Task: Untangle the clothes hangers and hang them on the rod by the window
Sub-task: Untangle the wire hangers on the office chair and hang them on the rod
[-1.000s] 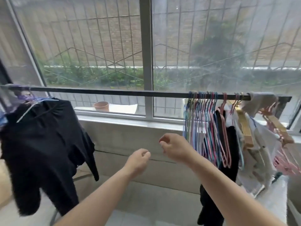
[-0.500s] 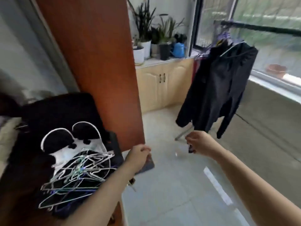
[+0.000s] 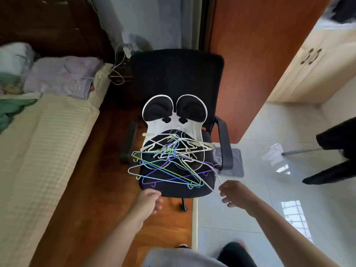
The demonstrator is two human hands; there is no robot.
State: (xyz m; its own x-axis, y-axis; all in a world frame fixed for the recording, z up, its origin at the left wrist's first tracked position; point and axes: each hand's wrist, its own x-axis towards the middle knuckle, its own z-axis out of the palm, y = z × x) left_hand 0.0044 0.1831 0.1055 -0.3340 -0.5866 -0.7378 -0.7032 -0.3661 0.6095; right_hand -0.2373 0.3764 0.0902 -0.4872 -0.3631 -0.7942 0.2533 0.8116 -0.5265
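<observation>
Item: tangle of hangers (image 3: 171,162), wire and plastic, white, cream, green, blue and purple, hooks and arms crossed through one another. It lay heaped on the seat of a black office chair (image 3: 179,74), partly over a black-and-white cushion (image 3: 174,110) propped against the chair back.

One white hanger (image 3: 211,180) ran out of the heap toward the seat's front right corner. The right hand (image 3: 234,193) was at its outer end, fingers (image 3: 224,200) curled and apparently pinching the wire, though the contact was small and hard to confirm. The left hand (image 3: 149,201) hung just before the seat's front edge, touching nothing, fingers loosely bent and slightly apart.

Step in hand, as judged: picking one hanger out of the heap, not yet freed. The next move would call for a slow pull along the white hanger's own line, with the left hand pressing down or lifting the coloured ones that cross it, lest the whole heap drag off the seat. The rod and window were out of view.

Surroundings: a bed (image 3: 46,143) with a pale checked cover and folded laundry to the left; wooden floor (image 3: 92,189) under the chair; white tiles (image 3: 279,189) to the right; a light cabinet (image 3: 316,66) upper right.
</observation>
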